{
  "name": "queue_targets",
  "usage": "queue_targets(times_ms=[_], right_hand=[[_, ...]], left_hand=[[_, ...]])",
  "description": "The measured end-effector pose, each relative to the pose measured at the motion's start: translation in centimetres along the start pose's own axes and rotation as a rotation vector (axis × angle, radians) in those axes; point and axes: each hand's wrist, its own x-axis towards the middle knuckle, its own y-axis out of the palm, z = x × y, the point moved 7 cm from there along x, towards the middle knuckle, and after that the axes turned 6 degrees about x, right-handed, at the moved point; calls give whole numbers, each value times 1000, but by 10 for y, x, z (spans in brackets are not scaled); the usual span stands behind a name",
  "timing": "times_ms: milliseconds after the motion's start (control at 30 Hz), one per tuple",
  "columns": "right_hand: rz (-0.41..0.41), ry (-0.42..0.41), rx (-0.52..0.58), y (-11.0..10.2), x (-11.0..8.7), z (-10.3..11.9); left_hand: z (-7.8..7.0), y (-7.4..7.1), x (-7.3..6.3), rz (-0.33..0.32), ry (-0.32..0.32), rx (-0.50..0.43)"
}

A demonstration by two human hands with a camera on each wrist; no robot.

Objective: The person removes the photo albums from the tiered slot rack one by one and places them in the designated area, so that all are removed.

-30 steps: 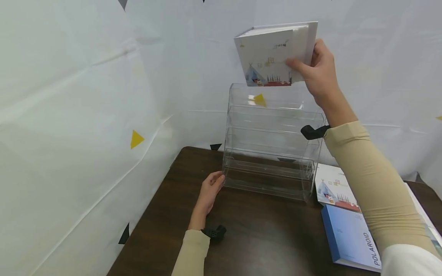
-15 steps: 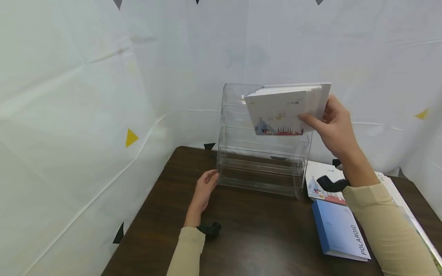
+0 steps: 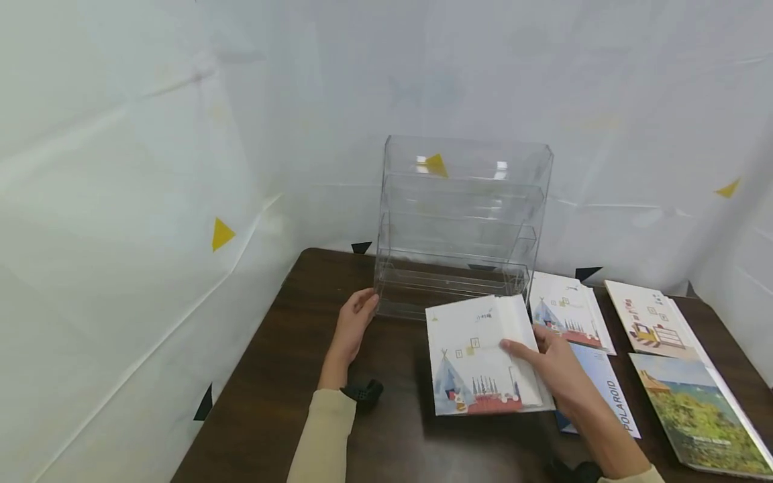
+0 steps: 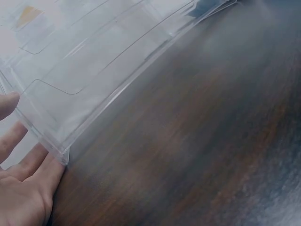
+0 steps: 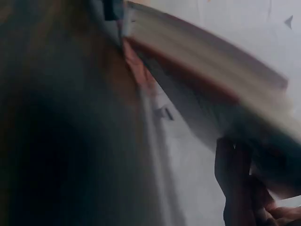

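My right hand (image 3: 558,376) grips the right edge of a white book (image 3: 474,355) with a tent picture on its cover, thumb on the front. The book is held over the table, in front of a clear acrylic tiered rack (image 3: 468,180). In the right wrist view the book's page edges (image 5: 202,61) show blurred above dark fingers (image 5: 233,169). My left hand (image 3: 351,327) touches the rack's lower left side. Seen from the left wrist, the fingers lie loosely extended along the clear side panel, the thumb (image 4: 8,104) apart from them.
Right of the rack lie another tent-cover book (image 3: 564,312), a blue POLAROID book (image 3: 610,389) partly behind my right arm, a cream illustrated book (image 3: 655,318) and a book with a green landscape cover (image 3: 700,416). White sheeting (image 3: 290,100) hangs behind the dark wooden table (image 3: 386,436).
My right hand has brought the book down from above the rack to low in front of it, tilting its cover upward. The left hand stays at the rack's side.
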Motion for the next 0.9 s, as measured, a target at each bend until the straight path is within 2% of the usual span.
queue_targets(times_ms=[133,267,400,567,767,833,900], right_hand=[[-46,96,48,-3,-11,-33],[-85,130,33,-11,-14,-55],[-108,147,3,-13,-13,-71],[-132,141,-49,-12,-1,-73],[-99,125,-96,-2,14,-67],[-105,79,-147,1,11,-61],[-139,-23,-215,3,2,-51]], left_hand=[[-5,7,-1,6,9,-7],[-6,12,0,9,1,-18],[-4,8,0,-7,-11,-15],[-5,5,3,-19,-9,-14],[-1,0,3,-48,-11,-8],[1,-1,3,-44,-19,-3],[1,-3,3,-38,-21,-7]])
